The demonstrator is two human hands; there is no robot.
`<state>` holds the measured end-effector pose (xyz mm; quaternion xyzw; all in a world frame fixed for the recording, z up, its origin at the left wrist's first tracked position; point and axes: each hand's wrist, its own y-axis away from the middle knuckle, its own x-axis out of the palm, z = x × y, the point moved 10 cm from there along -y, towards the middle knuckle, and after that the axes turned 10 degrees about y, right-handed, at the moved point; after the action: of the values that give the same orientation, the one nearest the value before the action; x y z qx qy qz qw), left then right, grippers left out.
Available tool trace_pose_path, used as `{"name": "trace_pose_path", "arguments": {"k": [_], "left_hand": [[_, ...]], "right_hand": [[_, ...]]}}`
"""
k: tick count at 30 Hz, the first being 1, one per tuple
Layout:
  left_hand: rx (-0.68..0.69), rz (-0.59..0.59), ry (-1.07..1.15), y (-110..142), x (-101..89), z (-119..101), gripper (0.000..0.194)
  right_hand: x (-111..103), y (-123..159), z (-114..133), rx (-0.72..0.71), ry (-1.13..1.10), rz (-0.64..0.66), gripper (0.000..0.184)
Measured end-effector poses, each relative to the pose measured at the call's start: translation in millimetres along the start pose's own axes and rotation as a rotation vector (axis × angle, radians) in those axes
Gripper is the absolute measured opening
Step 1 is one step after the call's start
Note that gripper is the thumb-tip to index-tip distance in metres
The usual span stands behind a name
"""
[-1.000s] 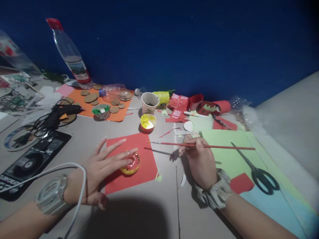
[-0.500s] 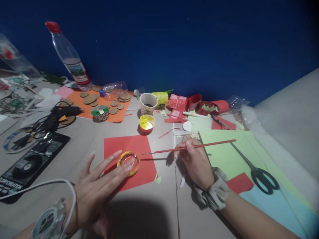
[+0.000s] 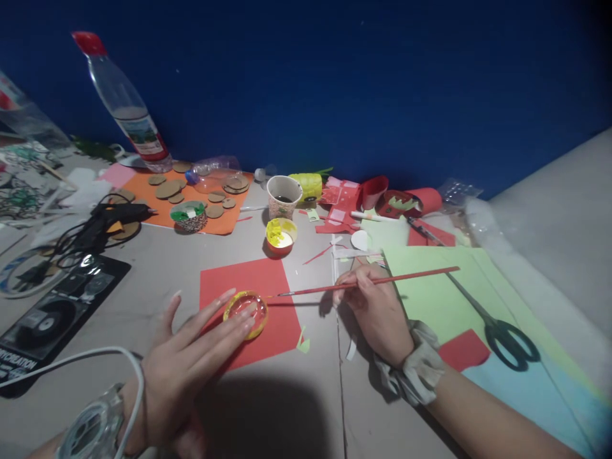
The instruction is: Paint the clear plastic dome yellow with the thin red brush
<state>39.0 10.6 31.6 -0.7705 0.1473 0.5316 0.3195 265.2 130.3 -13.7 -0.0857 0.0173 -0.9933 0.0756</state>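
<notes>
My left hand lies with its fingers stretched out, the fingertips resting on a round clear plastic piece whose rim is coated in yellow paint. That piece sits on a red sheet of paper. A thin red paintbrush is pinched in my right hand, held nearly level. Its yellow-tipped bristles point left, right by the right side of the painted rim; whether they touch it I cannot tell. Behind the sheet stands a small cut-down cup of yellow paint.
A paper cup with dark liquid stands behind the paint. Black scissors lie on green paper at the right. A glue gun, cardboard discs and a tall bottle are at the left. A white cable crosses my left wrist.
The brush tip has moved left and down from open table to beside the plastic piece's rim. My left hand has shifted down, keeping its fingers on the piece.
</notes>
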Motion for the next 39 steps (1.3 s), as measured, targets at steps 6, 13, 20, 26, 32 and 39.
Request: {"name": "trace_pose_path", "arguments": {"k": [6,13,20,26,32,39], "left_hand": [[0.003,-0.038,0.019,2.4,1.3,5.5,0.066],[-0.018,-0.033,0.127,1.8,3.7,14.5,0.072],[-0.059,-0.054,0.159,3.5,1.1,18.8,0.08],[-0.062,-0.033,0.18,4.5,4.2,18.9,0.089],[-0.088,-0.044,0.17,7.0,5.1,21.5,0.086],[-0.067,-0.03,0.153,5.2,4.3,20.1,0.086]], "right_hand": [[-1.2,0.1,0.3,-0.008,0.008,-0.002,0.023],[1.5,1.8,1.4,-0.024,0.014,0.007,0.024],[2.5,3.8,3.4,-0.008,0.007,0.006,0.023],[7.1,1.6,-0.3,0.037,-0.013,0.05,0.024],[5.0,1.8,1.6,0.031,-0.046,0.032,0.021],[-1.4,-1.7,3.8,0.004,-0.065,-0.017,0.024]]}}
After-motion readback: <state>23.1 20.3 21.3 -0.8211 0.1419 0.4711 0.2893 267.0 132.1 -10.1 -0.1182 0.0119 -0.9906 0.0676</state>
